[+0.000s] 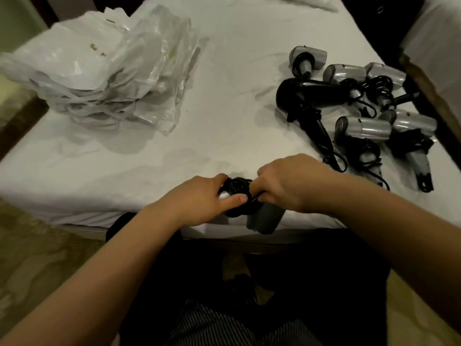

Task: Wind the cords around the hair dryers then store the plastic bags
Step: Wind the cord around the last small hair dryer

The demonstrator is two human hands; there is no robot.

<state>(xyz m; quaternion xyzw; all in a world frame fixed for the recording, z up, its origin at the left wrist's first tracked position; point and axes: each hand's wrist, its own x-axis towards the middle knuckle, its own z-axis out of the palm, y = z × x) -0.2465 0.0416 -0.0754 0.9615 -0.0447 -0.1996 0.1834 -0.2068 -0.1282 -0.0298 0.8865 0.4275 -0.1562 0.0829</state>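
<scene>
Both hands, left hand (207, 198) and right hand (289, 183), are gripping the hair dryer (264, 218) and its cord (238, 187); slack tension is risking the coils unravelling.

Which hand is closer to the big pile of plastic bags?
The left hand. It holds the corded hair dryer at the near edge, on the pile of plastic bags' side. The right hand grips the same dryer farther right, toward the other hair dryers.
</scene>
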